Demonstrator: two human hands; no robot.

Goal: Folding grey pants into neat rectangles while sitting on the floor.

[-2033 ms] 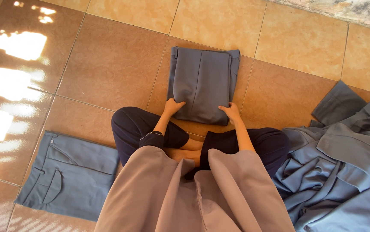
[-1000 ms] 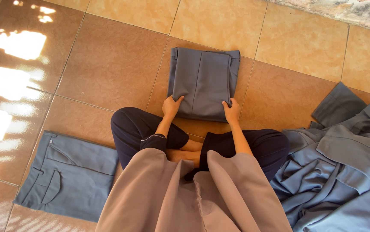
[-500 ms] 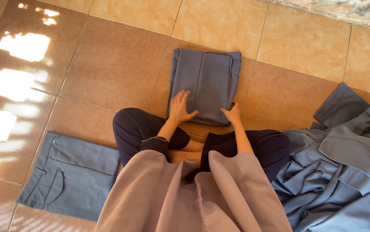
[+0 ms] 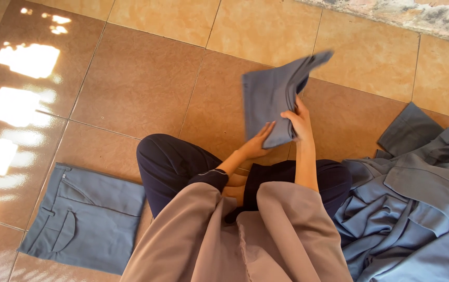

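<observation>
I sit cross-legged on a tiled floor. A folded grey-blue garment (image 4: 271, 96) is lifted off the floor in front of me, tilted up and blurred by motion. My right hand (image 4: 298, 121) grips its lower right edge. Under its lower left part, my left hand (image 4: 258, 143) supports it with fingers spread flat against the cloth.
A folded grey-blue pair of trousers (image 4: 86, 216) lies on the floor at my left. A loose heap of similar grey-blue garments (image 4: 417, 203) sits at my right. Brown floor tiles (image 4: 135, 78) stretch ahead, with bright sun patches at the left.
The folded garment lay flat on the floor under both hands; now both hands have lifted it off the floor and tilted it upward.
</observation>
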